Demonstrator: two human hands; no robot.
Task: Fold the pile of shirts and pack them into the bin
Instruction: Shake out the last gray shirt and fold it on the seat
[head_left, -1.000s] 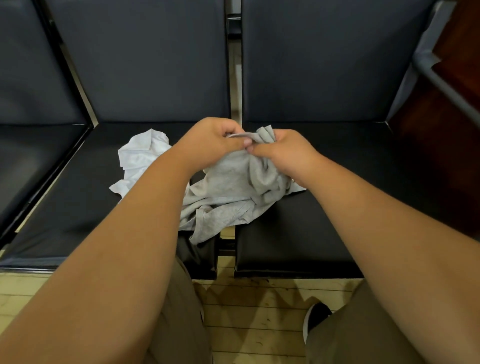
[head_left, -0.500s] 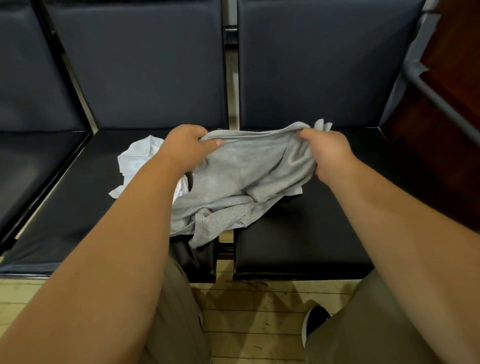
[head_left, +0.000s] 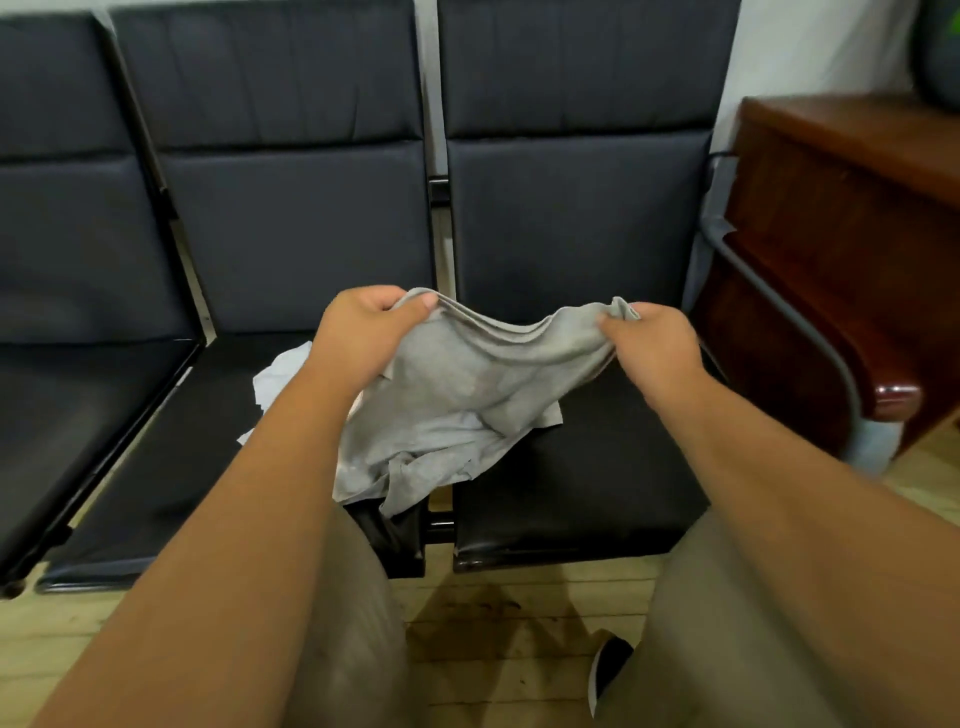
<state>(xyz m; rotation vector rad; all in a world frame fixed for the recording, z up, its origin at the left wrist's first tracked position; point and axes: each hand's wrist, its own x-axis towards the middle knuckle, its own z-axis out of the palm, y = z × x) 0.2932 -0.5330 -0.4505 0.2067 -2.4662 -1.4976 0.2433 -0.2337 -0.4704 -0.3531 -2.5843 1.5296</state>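
Soft grey knit shirt (head_left: 467, 395), lifted above the black padded bench seat (head_left: 597, 478): left hand (head_left: 363, 332) and right hand (head_left: 649, 343) each pinch its top edge, spread apart, evidently to open it flat for folding. Its hem and a crumpled white shirt (head_left: 280, 376) rest on that seat.

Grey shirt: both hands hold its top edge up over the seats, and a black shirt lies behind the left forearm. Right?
No: in the head view it is a white shirt, not black. Left hand and right hand do hold the grey shirt up.
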